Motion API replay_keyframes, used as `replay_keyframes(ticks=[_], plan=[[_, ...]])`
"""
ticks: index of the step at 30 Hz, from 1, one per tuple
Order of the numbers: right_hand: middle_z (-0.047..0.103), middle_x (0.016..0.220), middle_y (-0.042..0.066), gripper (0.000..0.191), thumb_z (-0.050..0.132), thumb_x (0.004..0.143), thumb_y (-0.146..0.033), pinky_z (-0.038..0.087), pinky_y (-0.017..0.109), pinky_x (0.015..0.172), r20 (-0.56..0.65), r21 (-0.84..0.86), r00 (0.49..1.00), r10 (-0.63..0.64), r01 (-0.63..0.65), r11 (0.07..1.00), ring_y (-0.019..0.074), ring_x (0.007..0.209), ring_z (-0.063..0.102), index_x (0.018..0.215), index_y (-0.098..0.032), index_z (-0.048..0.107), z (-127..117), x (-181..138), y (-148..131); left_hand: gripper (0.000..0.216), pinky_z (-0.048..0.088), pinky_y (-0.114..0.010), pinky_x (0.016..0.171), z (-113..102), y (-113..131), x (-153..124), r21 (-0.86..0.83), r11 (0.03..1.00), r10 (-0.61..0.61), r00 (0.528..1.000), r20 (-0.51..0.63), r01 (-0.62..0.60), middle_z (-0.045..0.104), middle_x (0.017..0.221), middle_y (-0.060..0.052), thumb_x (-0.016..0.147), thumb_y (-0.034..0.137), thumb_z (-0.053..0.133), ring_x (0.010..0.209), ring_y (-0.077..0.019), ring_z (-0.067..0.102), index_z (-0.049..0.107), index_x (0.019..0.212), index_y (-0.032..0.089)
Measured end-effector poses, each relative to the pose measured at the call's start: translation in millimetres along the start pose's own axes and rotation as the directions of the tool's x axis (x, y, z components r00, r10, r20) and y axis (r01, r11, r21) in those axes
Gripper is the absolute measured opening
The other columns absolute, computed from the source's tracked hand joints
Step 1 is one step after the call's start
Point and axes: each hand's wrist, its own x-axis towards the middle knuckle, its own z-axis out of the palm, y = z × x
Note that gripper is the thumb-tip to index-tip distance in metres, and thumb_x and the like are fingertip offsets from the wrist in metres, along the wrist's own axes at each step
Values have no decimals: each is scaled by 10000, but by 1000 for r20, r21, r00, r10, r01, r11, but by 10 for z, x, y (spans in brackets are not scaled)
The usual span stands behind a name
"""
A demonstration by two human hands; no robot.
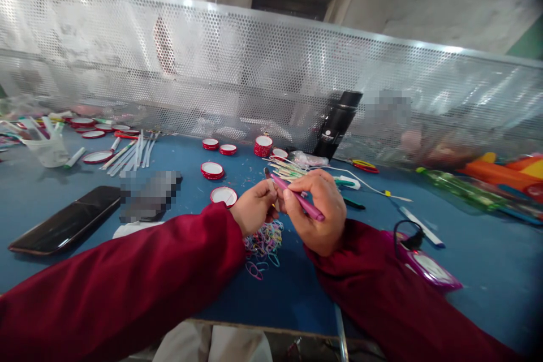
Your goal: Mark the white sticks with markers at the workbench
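My right hand [320,212] is closed around a purple pen [313,208], which slants up and left toward my other hand. Its upper end meets the fingertips of my left hand [254,206]. Those fingers are pinched together on something small that I cannot make out. A small dark tip shows just above them, and I cannot tell what it belongs to. Under my hands lies a heap of thin coloured elastic bands [265,240]. Just left of my left hand is a round red-rimmed white disc [224,196].
Stacked red-rimmed discs [263,146], pale sticks [286,169] and a black flask [339,124] stand toward the perforated metal screen [190,68]. Two phones [70,220] lie left, near a cup of markers [44,150]. A purple device [432,268] with a cable lies right.
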Motion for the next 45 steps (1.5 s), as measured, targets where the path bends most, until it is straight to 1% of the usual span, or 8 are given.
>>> replay_keyframes(ticks=[4,10,15,18,22,25,38,45], plan=[[628,746,-6,182,639,729,-127,465,415,808,34,22,999,-5,4,1000,171,694,577,845,-234,550,8,-9,-18,131,299,-199,475,2,-10,3,4,1000,-12,999,-32,12,456,592,46,887,182,438,468,-53,397,461,759,168],[629,751,-2,191,652,719,-122,455,414,818,46,18,999,-1,0,1000,164,699,582,850,-221,554,12,-22,-16,131,305,-207,493,3,-9,-1,1,1000,-7,1000,-28,7,469,605,43,880,218,468,479,-57,405,472,758,171],[626,748,-3,180,645,728,-121,453,409,817,45,15,999,5,-6,1000,165,707,582,846,-217,550,21,-23,-22,136,302,-201,485,1,-9,-2,14,1000,-5,1000,-23,5,452,608,45,895,218,443,475,-52,393,465,770,169],[620,735,-7,168,637,732,-120,456,400,807,35,-6,999,9,-9,1000,165,698,576,831,-219,545,15,-12,-19,130,294,-195,475,-8,-25,9,8,1000,13,1000,-5,-13,450,607,48,891,234,451,465,-48,381,466,779,171],[605,719,0,163,629,730,-114,464,383,761,-5,-32,1000,11,-11,999,176,706,566,819,-222,545,-1,3,-9,128,296,-190,469,-16,-30,14,-12,1000,25,1000,16,-25,491,634,38,894,257,444,466,-49,397,478,805,172],[602,718,2,154,623,735,-123,469,382,754,-29,-23,1000,6,-6,1000,181,712,567,821,-227,549,-4,6,-13,134,296,-191,469,-15,-17,7,-11,1000,20,1000,12,-20,500,641,33,900,241,428,470,-50,403,479,800,168],[631,756,-3,178,640,729,-120,457,406,804,33,14,999,-3,3,1000,170,721,592,849,-220,555,8,-15,-31,124,305,-199,481,0,-21,7,17,1000,-4,1000,-26,5,458,616,45,890,185,432,474,-48,402,467,773,167],[631,752,-8,174,639,733,-126,455,407,810,39,14,999,1,-2,1000,169,715,599,850,-221,552,15,-16,-38,123,310,-205,485,-6,-30,11,21,1000,7,1000,-22,-6,460,620,44,881,211,451,479,-51,405,469,767,170]])
